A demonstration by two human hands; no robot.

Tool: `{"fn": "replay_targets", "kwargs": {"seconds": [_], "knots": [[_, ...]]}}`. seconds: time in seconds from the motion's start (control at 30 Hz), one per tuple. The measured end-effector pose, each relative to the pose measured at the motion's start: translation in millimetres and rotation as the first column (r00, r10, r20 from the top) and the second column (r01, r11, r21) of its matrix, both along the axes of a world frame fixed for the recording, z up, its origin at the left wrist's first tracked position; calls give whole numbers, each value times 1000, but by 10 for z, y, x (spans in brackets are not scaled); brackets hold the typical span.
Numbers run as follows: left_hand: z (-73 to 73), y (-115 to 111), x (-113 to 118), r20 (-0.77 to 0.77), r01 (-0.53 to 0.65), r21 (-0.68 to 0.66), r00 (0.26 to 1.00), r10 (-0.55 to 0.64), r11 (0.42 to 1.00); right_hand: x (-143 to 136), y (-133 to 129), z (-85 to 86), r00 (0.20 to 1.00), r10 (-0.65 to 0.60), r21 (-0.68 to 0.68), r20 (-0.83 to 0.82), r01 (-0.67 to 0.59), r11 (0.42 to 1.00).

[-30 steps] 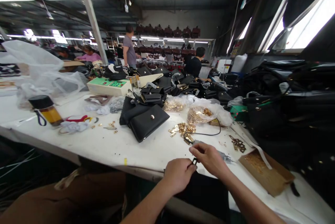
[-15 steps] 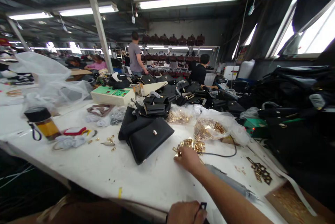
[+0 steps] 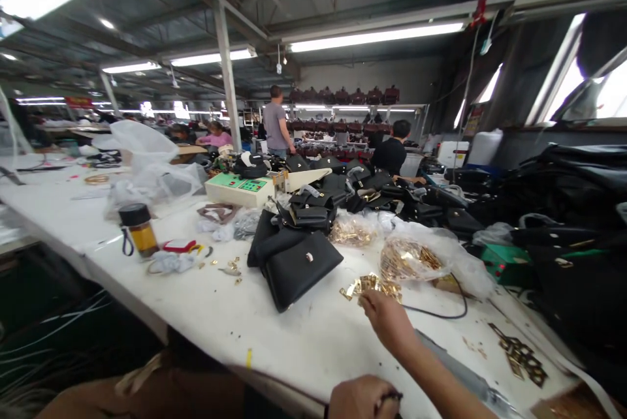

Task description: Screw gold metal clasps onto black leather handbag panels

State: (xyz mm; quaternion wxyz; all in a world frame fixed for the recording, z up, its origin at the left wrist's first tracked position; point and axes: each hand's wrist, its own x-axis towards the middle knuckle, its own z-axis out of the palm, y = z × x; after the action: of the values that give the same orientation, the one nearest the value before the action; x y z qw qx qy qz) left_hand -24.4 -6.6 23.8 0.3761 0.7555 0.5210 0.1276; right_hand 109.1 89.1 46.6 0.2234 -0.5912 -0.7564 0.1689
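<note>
My right hand [image 3: 385, 316] reaches over the table to the near edge of a pile of small gold metal fittings [image 3: 373, 284]. Its fingers are pinched together, and whatever lies between them is hidden. Close to the table's front edge, my left hand [image 3: 363, 398] is closed around a small black piece [image 3: 393, 397], of which only a bit sticks out. A black leather flap bag [image 3: 302, 273] with a small metal lock lies left of the pile. Behind the pile is a clear plastic bag of gold fittings [image 3: 410, 257].
Dark-gold frames [image 3: 520, 352] lie at the right. A bottle [image 3: 139, 230], red-handled tool [image 3: 179, 246] and green-topped machine [image 3: 240, 189] stand or lie left. Black bags [image 3: 362, 181] are heaped behind. A black cable [image 3: 443, 314] curves beside the pile. Two people [image 3: 277, 122] are in the background.
The view has swung left and up, so everything sits further right and lower. My right hand has drawn back slightly to the pile's near edge. My left hand still grips the black piece.
</note>
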Motion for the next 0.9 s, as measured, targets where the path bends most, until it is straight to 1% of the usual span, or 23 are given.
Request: {"fn": "replay_targets", "kwargs": {"seconds": [0.07, 0.13, 0.2, 0.27, 0.33, 0.43, 0.53, 0.63, 0.73, 0.9], "knots": [[93, -88, -3, 64, -28, 63, 998, 24, 998, 180, -224, 38, 972, -23, -74, -234, 6, 997], [181, -177, 5, 117, -86, 123, 991, 72, 989, 374, -498, 71, 912, -75, -158, -403, 12, 987], [242, -249, 26, 174, -164, 166, 975, 135, 972, 543, -778, 111, 872, -116, -207, -476, 18, 978], [263, -289, 58, 237, -224, 181, 955, 179, 958, 663, -1002, 145, 849, -152, -245, -506, 28, 969], [253, -306, 96, 252, -235, 193, 950, 183, 953, 736, -1141, 151, 829, -173, -279, -532, 21, 960], [235, -328, 146, 252, -175, 212, 960, 119, 961, 787, -1238, 122, 799, -170, -289, -577, -5, 957], [234, -351, 179, 309, -145, 208, 948, 76, 967, 803, -1282, 111, 798, -143, -267, -585, -23, 963], [220, -348, 202, 358, -169, 223, 930, 81, 960, 807, -1310, 122, 809, -107, -252, -578, -53, 966], [193, -328, 216, 368, -172, 235, 927, 76, 957, 806, -1329, 127, 813, -95, -257, -575, -69, 964], [175, -309, 215, 384, -177, 154, 917, 106, 972, 795, -1353, 119, 797, -82, -268, -599, -103, 958]]}}
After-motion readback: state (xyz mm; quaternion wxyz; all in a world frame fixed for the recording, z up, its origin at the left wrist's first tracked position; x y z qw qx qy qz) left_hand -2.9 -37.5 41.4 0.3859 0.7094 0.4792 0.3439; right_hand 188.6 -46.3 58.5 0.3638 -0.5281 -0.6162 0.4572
